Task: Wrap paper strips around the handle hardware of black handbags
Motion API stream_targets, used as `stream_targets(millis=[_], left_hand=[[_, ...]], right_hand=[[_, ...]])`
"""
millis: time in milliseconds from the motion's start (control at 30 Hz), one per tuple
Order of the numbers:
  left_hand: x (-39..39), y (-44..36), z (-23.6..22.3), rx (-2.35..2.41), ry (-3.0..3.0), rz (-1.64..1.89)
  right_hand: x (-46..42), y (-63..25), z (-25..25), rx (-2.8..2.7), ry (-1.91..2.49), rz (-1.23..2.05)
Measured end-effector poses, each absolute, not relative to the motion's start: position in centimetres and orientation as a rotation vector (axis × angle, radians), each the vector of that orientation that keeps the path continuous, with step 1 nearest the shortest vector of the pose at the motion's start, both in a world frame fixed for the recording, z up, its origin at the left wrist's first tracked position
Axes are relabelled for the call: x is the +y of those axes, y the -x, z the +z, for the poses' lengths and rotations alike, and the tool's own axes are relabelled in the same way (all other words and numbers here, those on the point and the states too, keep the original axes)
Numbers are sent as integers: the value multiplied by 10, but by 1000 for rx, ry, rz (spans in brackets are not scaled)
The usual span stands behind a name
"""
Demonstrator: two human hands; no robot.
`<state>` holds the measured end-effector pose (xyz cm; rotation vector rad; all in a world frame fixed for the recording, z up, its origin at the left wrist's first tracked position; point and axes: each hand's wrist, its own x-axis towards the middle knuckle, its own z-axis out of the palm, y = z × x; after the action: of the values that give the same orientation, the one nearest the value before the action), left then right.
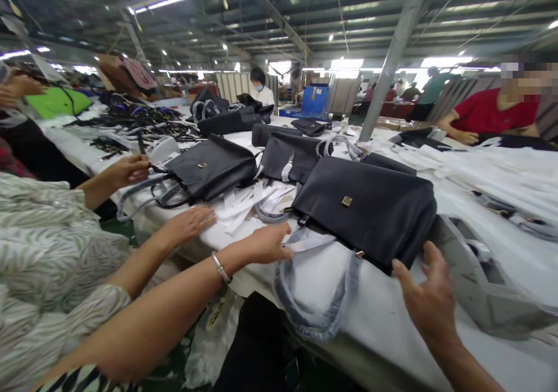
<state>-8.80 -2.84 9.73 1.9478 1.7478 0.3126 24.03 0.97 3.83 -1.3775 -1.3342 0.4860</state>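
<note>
Black bag near the worktop's front edge, between two hands.
The right hand, open with fingers spread, is at the bag's near right corner; the left hand, half-curled, meets a white strip, grip unclear. A wrapped handle hangs over the front edge; a grey tray sits rightward.

1. You face a white-covered table;
2. nearest you lies a black bag, a grey tray to its right;
3. to its left, white strips and a second black bag;
4. far left, heaped black straps; far right, a spread of white material.
</note>
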Motion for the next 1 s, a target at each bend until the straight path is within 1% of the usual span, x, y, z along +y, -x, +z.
stream_targets(millis=[67,100,233,333,433,533,600,733,800,867,933,1000], left_hand=[[-20,89,93,1576,-1731,488],[-16,88,92,1508,-1614,568],[-10,74,97,1386,-1294,835],[-14,63,105,1250,-1158,989],[-18,57,109,1088,-1029,1060],[-15,55,108,919,-996,1076],[-9,53,107,858,-1037,1052],[11,41,111,1008,-1259,1124],[24,30,114,929,-1357,1105],[40,17,115,797,-1372,1053],[57,3,112,760,-1332,1092],[77,-10,105,792,-1305,1179]], right_hand=[[-11,-222,48,-1692,1193,306],[-17,-209,54,-1857,1071,266],[-12,-151,78,-2190,726,337],[-3,-118,92,-2280,675,384],[3,-101,99,-2343,821,322],[10,-103,100,-2317,967,259],[18,-114,99,-2226,987,313],[42,-140,111,-1910,942,664],[55,-148,126,-1752,932,827],[69,-151,145,-1694,918,897],[87,-152,161,-1717,918,838],[107,-153,170,-1707,949,679]])
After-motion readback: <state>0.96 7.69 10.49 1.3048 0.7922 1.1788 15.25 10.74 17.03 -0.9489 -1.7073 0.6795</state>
